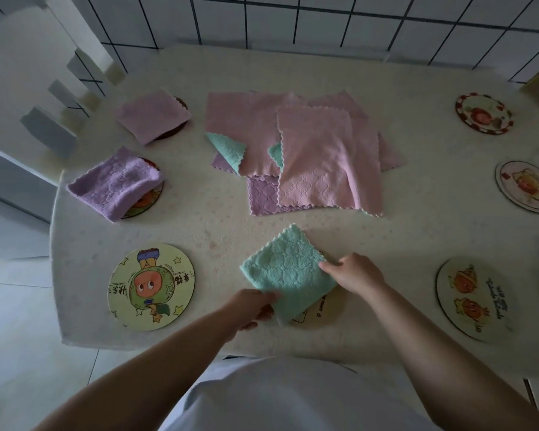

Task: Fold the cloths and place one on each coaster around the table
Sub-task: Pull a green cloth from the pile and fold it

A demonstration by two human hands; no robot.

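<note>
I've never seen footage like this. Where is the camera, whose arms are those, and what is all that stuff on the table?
There is no machine here: the one picture comes from a wide-angle camera worn on a person's head, looking down at their own arms. The left hand and the right hand each pinch an edge of a folded green cloth, which lies over a coaster at the near edge of the table. On the left, two folded purple cloths already cover coasters. In the middle lies a pile of unfolded cloths, pink, purple and green. Bare picture coasters lie around the table: one at near left and others along the right side.
</note>
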